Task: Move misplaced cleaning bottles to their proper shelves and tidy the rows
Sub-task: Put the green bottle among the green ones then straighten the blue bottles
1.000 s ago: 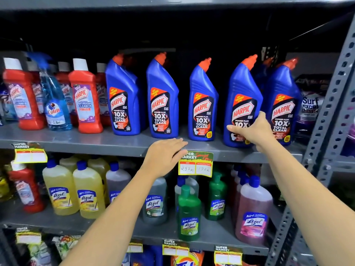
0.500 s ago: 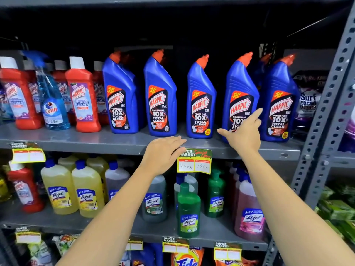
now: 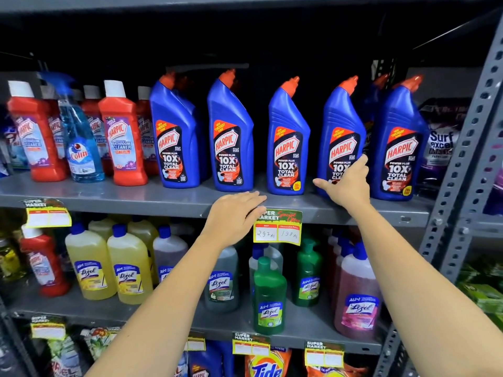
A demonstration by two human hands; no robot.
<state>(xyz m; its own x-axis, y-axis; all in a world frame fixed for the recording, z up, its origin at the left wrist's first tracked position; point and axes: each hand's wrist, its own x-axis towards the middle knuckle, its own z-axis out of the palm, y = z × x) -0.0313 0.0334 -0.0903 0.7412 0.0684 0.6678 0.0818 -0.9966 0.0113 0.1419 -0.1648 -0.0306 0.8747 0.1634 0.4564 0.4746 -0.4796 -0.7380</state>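
On the upper shelf we see five blue Harpic bottles in a row, with red bathroom cleaner bottles and a Colin spray to the left. Our right hand is spread wide against the fourth Harpic bottle, which stands upright with its orange spout angled right. Our left hand lies flat and open on the shelf edge beside the price tag.

A yellow price tag reading 297 and 198 hangs from the front edge of the grey shelf, a purple Surf Excel pouch stands at its right end, and an orange Tide pack sits below.
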